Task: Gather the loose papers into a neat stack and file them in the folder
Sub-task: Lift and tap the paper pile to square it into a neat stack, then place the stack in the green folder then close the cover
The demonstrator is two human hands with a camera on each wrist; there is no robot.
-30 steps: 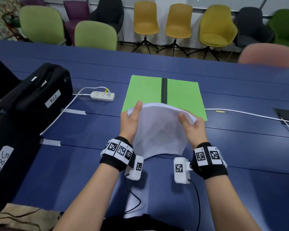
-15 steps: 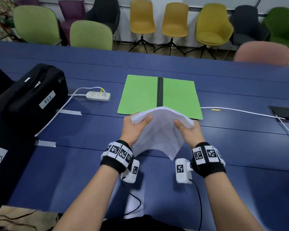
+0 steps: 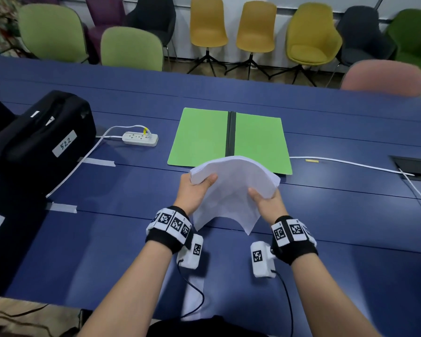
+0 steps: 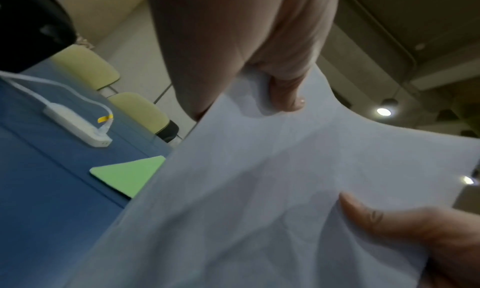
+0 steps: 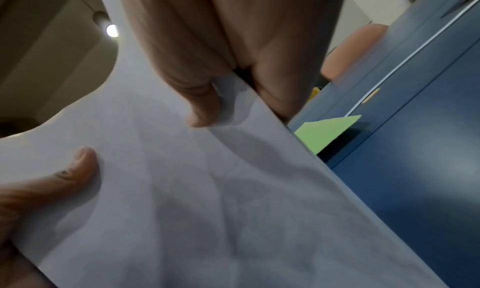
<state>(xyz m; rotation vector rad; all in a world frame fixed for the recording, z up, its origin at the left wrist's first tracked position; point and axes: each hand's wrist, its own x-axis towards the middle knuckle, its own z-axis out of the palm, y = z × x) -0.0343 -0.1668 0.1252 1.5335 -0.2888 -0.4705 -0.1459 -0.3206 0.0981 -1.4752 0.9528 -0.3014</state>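
Observation:
A stack of white papers hangs bowed above the blue table, just in front of the open green folder. My left hand grips the stack's left edge, thumb on top. My right hand grips the right edge the same way. In the left wrist view the papers fill the frame, with the thumb pressed on them and a corner of the folder beyond. The right wrist view shows the papers pinched at their edge and a folder corner.
A white power strip with its cable lies left of the folder. Black cases stand at the left edge. A white cable runs right to a table hatch. Chairs line the far side.
Both hands have drawn closer together and shifted their grip, so the stack bows upward more tightly. It sits a little lower and nearer me than a second ago.

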